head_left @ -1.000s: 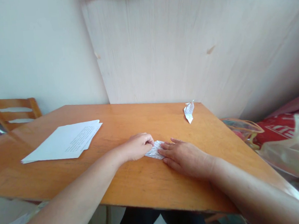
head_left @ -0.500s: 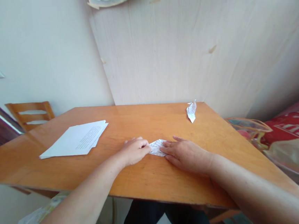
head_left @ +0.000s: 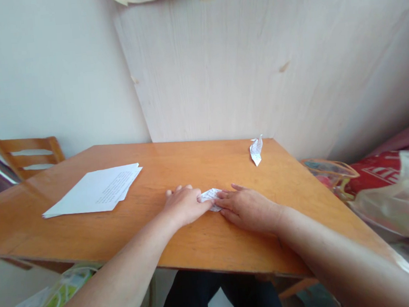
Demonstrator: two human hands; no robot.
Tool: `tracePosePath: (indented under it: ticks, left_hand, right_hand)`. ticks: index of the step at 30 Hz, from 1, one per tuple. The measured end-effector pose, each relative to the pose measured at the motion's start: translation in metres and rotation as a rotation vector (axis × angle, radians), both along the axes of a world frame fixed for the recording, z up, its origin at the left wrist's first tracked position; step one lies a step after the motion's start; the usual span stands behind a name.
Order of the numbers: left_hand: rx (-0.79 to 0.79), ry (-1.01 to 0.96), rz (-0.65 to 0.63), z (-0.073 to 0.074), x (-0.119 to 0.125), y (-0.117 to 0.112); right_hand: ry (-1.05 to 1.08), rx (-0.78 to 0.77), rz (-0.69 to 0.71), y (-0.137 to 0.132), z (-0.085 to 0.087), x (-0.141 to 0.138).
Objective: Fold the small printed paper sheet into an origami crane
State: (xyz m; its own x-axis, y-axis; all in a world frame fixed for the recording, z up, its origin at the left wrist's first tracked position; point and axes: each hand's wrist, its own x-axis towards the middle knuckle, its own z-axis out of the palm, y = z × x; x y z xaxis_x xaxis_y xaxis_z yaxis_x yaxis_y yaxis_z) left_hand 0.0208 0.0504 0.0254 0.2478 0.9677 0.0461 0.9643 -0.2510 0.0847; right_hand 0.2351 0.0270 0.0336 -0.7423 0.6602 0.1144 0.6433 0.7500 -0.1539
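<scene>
A small folded piece of printed paper lies on the wooden table, between my two hands. My left hand rests at its left end, with the thumb stretched out over the paper and the other fingers apart on the tabletop. From the other side, my right hand lies flat, its fingertips pressing on the paper's right part and covering it. Neither hand lifts the paper. Near the far right corner of the table sits a folded paper figure with a pointed, upright end.
A stack of white sheets, the top one printed, lies on the left of the wooden table. A chair stands beyond the left edge. Plastic bags and a red bag are beside the right edge. A wall borders the far side.
My left hand has gone from pinching the paper's left tip to laying its thumb across the paper. The right hand stays flat on it. The whole view has shifted slightly.
</scene>
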Motion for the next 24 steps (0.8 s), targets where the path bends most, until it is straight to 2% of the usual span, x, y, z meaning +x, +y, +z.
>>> tracePosePath:
  ticks: [16,21,24]
  left_hand:
    - [-0.141,-0.050,0.052,0.010,0.004,0.006]
    - [-0.195,-0.089,0.062,0.016,0.005,0.008]
    - [-0.240,-0.146,0.064,0.014,0.000,0.008]
  right_hand:
    - [-0.005,0.000,-0.032,-0.002,0.001,-0.001]
    - [-0.005,0.000,-0.022,-0.002,0.001,0.000]
    - [-0.011,0.000,-0.024,-0.002,0.001,0.000]
